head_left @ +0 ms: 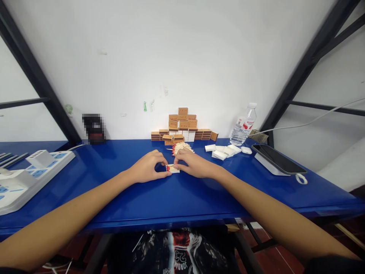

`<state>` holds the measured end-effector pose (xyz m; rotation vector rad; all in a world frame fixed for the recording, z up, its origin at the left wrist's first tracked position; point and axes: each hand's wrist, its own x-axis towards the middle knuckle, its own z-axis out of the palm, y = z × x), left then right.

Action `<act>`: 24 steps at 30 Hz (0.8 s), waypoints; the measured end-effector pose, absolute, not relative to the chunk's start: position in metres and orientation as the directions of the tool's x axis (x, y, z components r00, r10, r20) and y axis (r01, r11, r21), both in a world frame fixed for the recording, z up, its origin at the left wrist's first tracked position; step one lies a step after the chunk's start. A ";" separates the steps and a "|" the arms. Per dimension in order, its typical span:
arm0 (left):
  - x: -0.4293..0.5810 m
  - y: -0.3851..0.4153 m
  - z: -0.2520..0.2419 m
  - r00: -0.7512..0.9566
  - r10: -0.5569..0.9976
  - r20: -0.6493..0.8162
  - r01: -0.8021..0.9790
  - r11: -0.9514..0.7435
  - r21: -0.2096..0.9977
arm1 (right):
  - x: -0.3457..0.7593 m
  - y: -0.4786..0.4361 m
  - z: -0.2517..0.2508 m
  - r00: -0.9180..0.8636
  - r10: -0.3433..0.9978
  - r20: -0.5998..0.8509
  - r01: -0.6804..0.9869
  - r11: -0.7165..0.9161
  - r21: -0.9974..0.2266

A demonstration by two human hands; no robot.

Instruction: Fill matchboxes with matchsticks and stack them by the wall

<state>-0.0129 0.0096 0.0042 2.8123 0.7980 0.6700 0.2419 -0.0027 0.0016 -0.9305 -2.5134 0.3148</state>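
Observation:
A small white matchbox tray (175, 171) with red-tipped matches in it lies on the blue table in front of me. My left hand (148, 166) holds the tray's left end between thumb and fingers. Over its right end, my right hand (195, 163) is closed in a pinch, its fingertips at the matches. What is between those fingertips is too small to make out. Just behind the tray, partly hidden by my right hand, is a heap of loose matches (182, 147), many with their red heads toward the left.
Brown matchboxes (183, 124) are stacked against the wall. White trays (219, 155), an earphone case (246, 150) and a water bottle (243, 125) stand to the right. A phone (279, 158) leans on a white support. Power strips (37, 175) lie at left.

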 end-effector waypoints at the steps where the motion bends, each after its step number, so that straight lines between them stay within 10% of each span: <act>1: -0.013 0.010 0.004 0.762 0.527 0.376 0.463 -0.850 0.252 | 0.241 -0.002 0.001 -0.678 0.659 0.326 0.560 0.750 -0.351; 24: -0.013 0.009 0.006 0.760 0.541 0.360 0.473 -0.841 0.264 | 0.245 0.005 -0.002 -0.616 0.671 0.413 0.624 0.735 -0.263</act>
